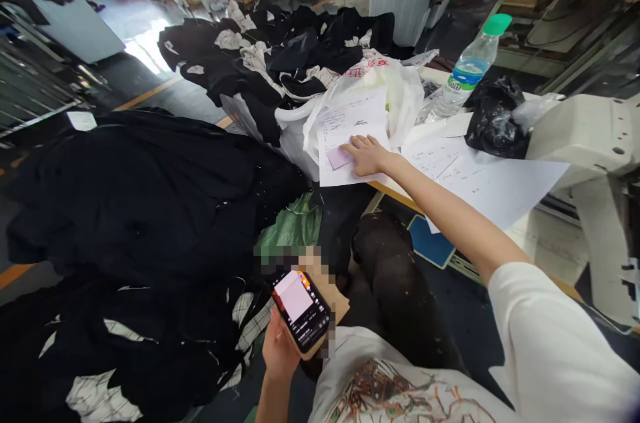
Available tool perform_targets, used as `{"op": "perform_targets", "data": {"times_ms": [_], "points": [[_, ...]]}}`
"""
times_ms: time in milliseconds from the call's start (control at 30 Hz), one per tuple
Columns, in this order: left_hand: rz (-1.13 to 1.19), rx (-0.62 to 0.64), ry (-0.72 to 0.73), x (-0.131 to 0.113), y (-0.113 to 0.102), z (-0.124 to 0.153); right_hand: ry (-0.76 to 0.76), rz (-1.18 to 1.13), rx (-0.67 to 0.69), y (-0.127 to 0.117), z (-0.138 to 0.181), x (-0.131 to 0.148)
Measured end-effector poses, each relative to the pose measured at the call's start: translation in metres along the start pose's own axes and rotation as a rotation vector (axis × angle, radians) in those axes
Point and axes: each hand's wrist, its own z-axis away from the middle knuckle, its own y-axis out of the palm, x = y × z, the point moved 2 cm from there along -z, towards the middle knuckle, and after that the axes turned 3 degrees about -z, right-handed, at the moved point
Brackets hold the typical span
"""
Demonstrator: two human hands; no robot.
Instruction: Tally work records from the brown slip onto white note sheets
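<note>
My left hand (278, 354) is low in the view, shut on a black smartphone (301, 310) with a pale pink screen. A pixelated patch hides the area just above the phone. My right arm reaches forward, and my right hand (367, 155) rests on a white handwritten paper sheet (353, 140), its fingertips beside a pink sticky note (339, 157). Behind the sheet lies a white plastic bag (380, 86). More printed papers (480, 186) spread to the right of my hand. Left of the phone, a large heap of black garments (125, 210) fills the view.
A white sewing machine (585, 163) stands at the right, near a plastic water bottle (470, 70) and a black plastic bag (493, 120). Black garments (280, 50) cover the table ahead. A green woven sack (293, 226) lies below the papers, and a white bin (400, 10) stands behind.
</note>
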Motion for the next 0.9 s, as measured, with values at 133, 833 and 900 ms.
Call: {"op": "perform_targets", "data": {"times_ms": [133, 833, 900], "points": [[0.019, -0.17, 0.087, -0.003, -0.002, 0.001, -0.067, 0.154, -0.104, 0.0, -0.007, -0.006], [-0.085, -0.56, 0.209, -0.032, 0.005, -0.014, 0.145, 0.096, -0.581, -0.066, 0.043, -0.046], [-0.061, -0.552, 0.223, -0.034, 0.004, -0.014, 0.162, 0.092, -0.555, -0.065, 0.044, -0.044]]}}
